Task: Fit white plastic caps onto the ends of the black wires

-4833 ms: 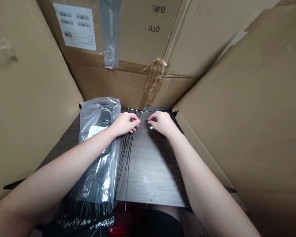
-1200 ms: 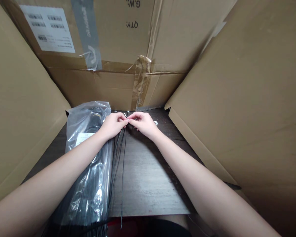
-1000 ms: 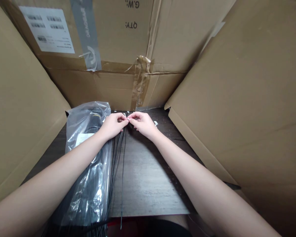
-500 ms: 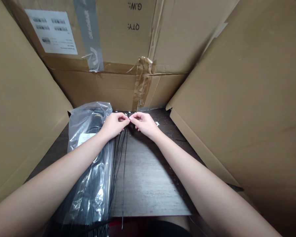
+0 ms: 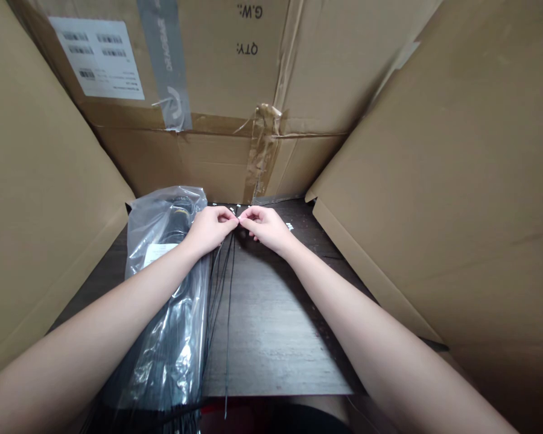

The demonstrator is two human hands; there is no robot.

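Both arms bare from the wrist up the forearm; left hand [image 5: 210, 229] and right hand [image 5: 265, 228] slim, fingers slender, nails short, no tape or glove on the skin. Left forearm [image 5: 104, 325] and right forearm [image 5: 366, 313] smooth, unmarked, narrowing to the wrist. At the lower frame edge a dark garment [image 5: 308, 419] covers the lap, probably black fabric, with a red patch [image 5: 221, 413] beside it; too cropped and dim to identify further.

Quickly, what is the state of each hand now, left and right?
Left hand: closed in a pinch, seems to hold the black cords.
Right hand: closed in a pinch, seems to hold the same cords.
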